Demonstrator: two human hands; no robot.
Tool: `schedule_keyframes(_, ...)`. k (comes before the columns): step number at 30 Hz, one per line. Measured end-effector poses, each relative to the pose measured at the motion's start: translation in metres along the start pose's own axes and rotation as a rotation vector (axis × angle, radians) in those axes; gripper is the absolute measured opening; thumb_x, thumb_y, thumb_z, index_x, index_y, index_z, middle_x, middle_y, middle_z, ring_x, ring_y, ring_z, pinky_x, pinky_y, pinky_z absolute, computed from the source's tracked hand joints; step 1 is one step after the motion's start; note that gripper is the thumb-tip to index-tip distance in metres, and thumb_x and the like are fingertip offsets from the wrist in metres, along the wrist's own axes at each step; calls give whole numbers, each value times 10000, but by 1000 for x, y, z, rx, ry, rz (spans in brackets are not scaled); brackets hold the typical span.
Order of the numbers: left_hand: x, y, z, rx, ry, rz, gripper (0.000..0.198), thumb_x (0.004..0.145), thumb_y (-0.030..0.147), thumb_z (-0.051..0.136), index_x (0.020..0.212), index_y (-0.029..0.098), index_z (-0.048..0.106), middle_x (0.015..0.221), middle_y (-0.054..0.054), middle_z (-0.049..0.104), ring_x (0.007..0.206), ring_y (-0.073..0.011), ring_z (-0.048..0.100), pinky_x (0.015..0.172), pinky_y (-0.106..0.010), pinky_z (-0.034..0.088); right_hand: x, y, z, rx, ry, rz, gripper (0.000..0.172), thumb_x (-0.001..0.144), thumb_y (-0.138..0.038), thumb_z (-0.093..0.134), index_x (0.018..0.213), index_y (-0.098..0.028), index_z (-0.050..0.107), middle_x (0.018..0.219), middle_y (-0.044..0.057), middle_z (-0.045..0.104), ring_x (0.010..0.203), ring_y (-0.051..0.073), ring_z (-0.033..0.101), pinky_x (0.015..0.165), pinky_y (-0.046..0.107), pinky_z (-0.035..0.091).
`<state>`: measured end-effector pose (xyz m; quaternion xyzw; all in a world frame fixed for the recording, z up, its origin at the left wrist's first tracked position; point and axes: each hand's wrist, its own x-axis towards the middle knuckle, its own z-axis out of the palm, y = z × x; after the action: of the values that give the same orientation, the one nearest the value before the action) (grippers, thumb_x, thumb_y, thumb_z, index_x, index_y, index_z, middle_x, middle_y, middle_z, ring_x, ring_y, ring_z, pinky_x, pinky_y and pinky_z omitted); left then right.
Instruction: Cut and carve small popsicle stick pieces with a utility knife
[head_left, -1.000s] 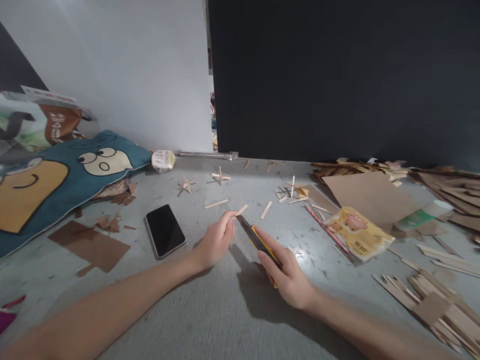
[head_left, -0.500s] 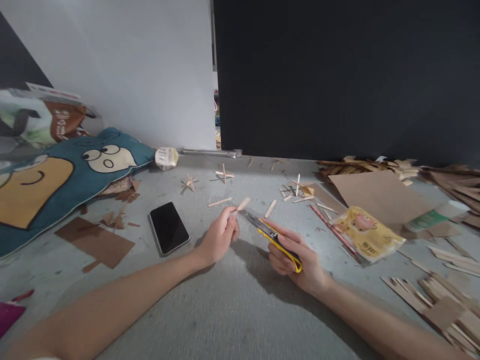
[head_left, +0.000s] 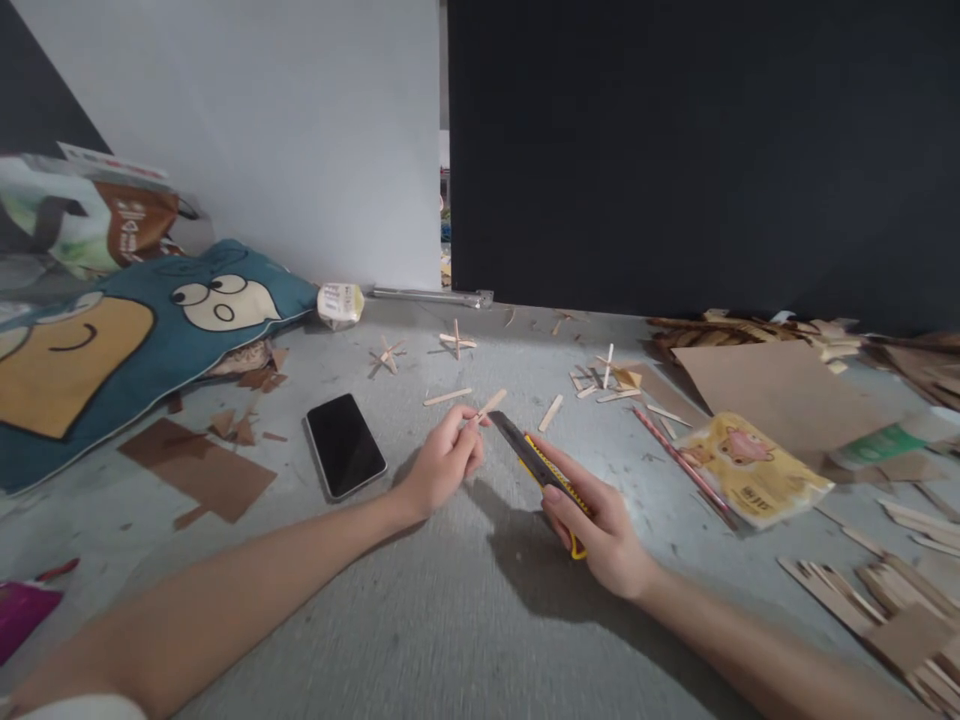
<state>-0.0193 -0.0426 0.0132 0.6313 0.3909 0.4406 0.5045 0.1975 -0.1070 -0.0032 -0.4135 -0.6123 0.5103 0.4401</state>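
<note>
My left hand [head_left: 444, 465] pinches a short wooden craft stick [head_left: 489, 405] that points up and to the right, just above the grey floor. My right hand [head_left: 594, 525] is wrapped round a yellow and black utility knife [head_left: 538, 462]. The knife's dark front end points up-left and ends just right of the stick. A black phone [head_left: 345, 444] lies face up a little left of my left hand.
Loose wooden sticks [head_left: 551, 411] and small stick crosses [head_left: 457, 341] are scattered beyond the hands. A pencil [head_left: 679, 463], a yellow tissue pack [head_left: 753, 470], a brown cardboard sheet [head_left: 780, 388] and stick piles [head_left: 877, 605] lie right. A blue cushion [head_left: 112, 345] and cardboard scraps [head_left: 201, 475] lie left.
The right hand has turned the knife and brought its front end closer to the stick. The left hand keeps its pinch on the stick. The view has drifted slightly.
</note>
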Motion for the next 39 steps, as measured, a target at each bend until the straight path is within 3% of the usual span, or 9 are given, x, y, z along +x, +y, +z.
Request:
schedule_keyframes(2,0,-1,0,25,-1,1,383,1035,594,422,1030,217,489,519,115,416,479,-115,369,548,-270,318,0,-4,1,-86,29,-6,686,1032,-540,541,1593,-150,475,507,-76,474,429,124,462,455,243,413)
schedule_keyframes(4,1,-3,0,54,14,4,384,1040,595,412,1004,219,481,529,108,433,496,-118,396,575,-277,344,2,-7,2,-193,90,-44,646,1031,-527,546,1570,-172,519,602,-14,624,538,172,621,523,272,516)
schedule_keyframes(6,1,-3,0,98,37,6,395,1042,602,402,966,221,476,542,96,452,518,-122,428,603,-284,365,3,-8,2,-307,155,-137,599,1029,-499,547,1546,-196,555,929,91,788,878,262,766,729,343,622)
schedule_keyframes(8,0,-2,0,159,43,4,416,1045,608,386,920,223,481,549,84,462,529,-126,444,612,-288,372,3,-9,3,-392,175,-219,559,1035,-452,533,1540,-213,561,1307,131,744,1237,308,698,961,406,604)
schedule_keyframes(9,0,0,0,190,38,4,426,1048,608,376,899,223,485,549,79,464,529,-127,444,609,-287,371,2,-9,3,-418,160,-237,550,1039,-427,522,1547,-216,551,1406,129,695,1311,306,658,1011,413,586)
schedule_keyframes(15,-2,5,0,257,-21,18,420,1064,569,349,863,224,481,557,72,456,522,-126,428,585,-270,359,-5,-7,5,-468,63,-186,589,1053,-387,489,1615,-214,452,1410,154,691,982,252,795,761,314,654)
schedule_keyframes(20,-2,6,0,260,-34,-5,404,1055,540,373,877,210,525,564,70,443,530,-126,419,580,-260,352,-4,-8,6,-465,88,-218,579,1058,-367,478,1618,-224,443,1436,144,673,1120,265,762,858,334,639)
schedule_keyframes(26,-3,7,0,267,-33,-2,437,1048,532,397,981,173,637,578,59,464,540,-129,428,578,-261,357,-3,-8,6,-422,82,-172,588,1044,-383,507,1609,-228,459,1285,138,758,895,237,788,739,314,645)
schedule_keyframes(39,-2,6,0,284,-12,10,404,1045,506,397,1093,166,609,570,69,479,526,-126,430,581,-264,359,-3,-7,7,-393,96,-133,597,1033,-414,519,1604,-248,471,1080,99,802,811,249,779,636,308,624)
